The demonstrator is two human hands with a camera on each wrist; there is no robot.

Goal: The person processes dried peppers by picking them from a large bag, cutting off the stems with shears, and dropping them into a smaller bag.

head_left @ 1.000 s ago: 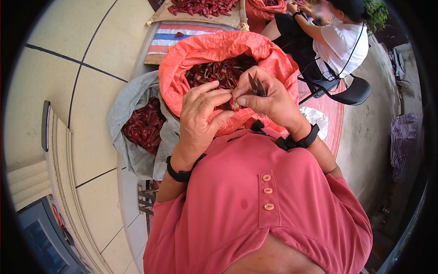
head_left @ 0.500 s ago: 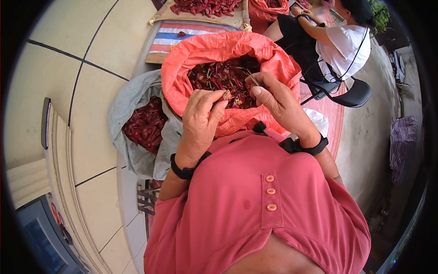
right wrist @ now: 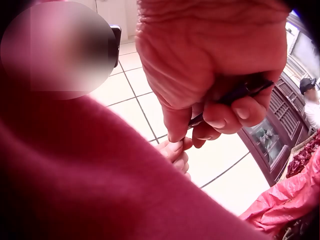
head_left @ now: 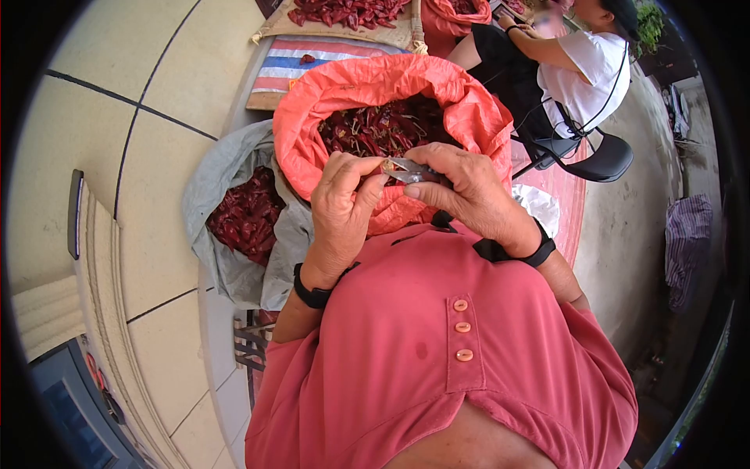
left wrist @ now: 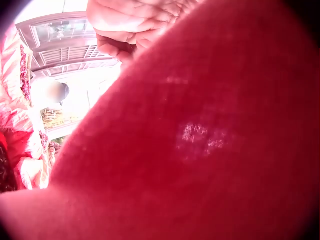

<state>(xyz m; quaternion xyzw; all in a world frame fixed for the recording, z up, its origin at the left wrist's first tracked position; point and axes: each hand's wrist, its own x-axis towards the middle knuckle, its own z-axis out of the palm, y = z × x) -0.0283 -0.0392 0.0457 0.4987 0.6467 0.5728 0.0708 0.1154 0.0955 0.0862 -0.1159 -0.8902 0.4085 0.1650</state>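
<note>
In the head view my left hand [head_left: 341, 205] pinches a dried red chili [head_left: 379, 170] between thumb and fingertips, most of it hidden by the fingers. My right hand [head_left: 474, 194] grips a pair of small metal snips [head_left: 410, 171], their blades parted and pointing left, tips right at the chili's pale stem end. Both hands are over the near rim of a red woven sack [head_left: 476, 117] holding dried chilies with stems [head_left: 375, 129]. The right wrist view shows the snips' dark handle [right wrist: 245, 92] under curled fingers. A sleeve fills most of the left wrist view.
A grey sack [head_left: 205, 184] of red chilies [head_left: 246, 215] stands at left. Beyond the red sack are a striped cloth [head_left: 336, 48] and a tray with more chilies [head_left: 351, 11]. Another person [head_left: 582, 66] sits on a black chair [head_left: 605, 160] at upper right.
My right hand first drew away to the right from the chili, then came back left. The snips' blades, upright earlier, now point left at the chili. My left hand keeps its pinch.
</note>
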